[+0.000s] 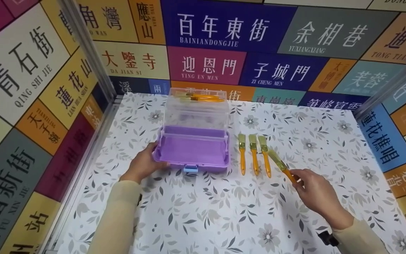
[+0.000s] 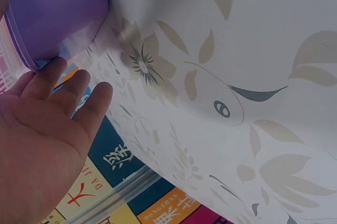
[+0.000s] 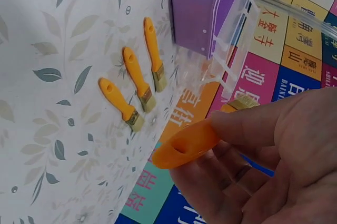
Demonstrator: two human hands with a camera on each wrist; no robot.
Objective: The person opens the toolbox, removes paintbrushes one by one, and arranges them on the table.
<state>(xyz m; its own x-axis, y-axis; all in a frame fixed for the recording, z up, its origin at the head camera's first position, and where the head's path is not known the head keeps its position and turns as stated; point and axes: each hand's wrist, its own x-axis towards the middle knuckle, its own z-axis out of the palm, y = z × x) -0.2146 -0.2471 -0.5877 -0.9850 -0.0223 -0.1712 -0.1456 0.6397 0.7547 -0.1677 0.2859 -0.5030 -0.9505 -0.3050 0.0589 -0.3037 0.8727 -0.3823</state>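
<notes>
A purple storage box (image 1: 192, 148) with a raised transparent lid (image 1: 197, 114) stands on the table, its tray bare inside. My left hand (image 1: 143, 162) holds the box's left side, thumb at the front corner; in the left wrist view some fingers of the left hand (image 2: 50, 129) extend past the purple wall. My right hand (image 1: 314, 188) pinches a paintbrush (image 1: 281, 165) by its orange handle, bristles pointing up and left. In the right wrist view the handle end of this paintbrush (image 3: 187, 145) sticks out between thumb and fingers. Three similar paintbrushes (image 1: 254, 157) lie side by side, right of the box.
Orange-handled brushwork (image 1: 206, 97) shows at the lid's top; how many brushes are there I cannot tell. A blue latch (image 1: 191, 168) sits on the box's front. Panels with street names (image 1: 206, 65) rise behind and beside the floral tablecloth (image 1: 203, 218).
</notes>
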